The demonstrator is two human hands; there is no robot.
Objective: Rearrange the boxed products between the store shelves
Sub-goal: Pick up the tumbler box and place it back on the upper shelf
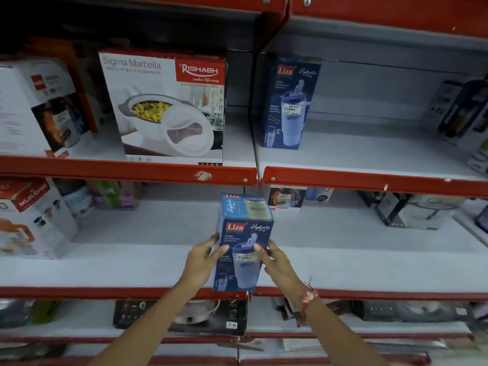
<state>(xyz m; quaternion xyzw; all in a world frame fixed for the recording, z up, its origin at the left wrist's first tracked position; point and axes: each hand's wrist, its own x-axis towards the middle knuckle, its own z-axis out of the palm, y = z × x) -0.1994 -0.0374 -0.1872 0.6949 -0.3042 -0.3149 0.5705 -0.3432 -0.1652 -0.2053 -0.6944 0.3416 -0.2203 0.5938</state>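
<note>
Both hands, left [202,262] and right [277,262], grip blue Liza box [244,249]; box bottom edge hides shelf lip; small print unreadable.

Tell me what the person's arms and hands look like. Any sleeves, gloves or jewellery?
Both forearms are bare as far as the picture shows: no sleeves, no gloves. The left hand wears nothing that I can see. The right hand has a red thread band tied round the wrist, with loose frayed ends sticking out. No rings or watch are visible on the fingers or wrists.
</note>
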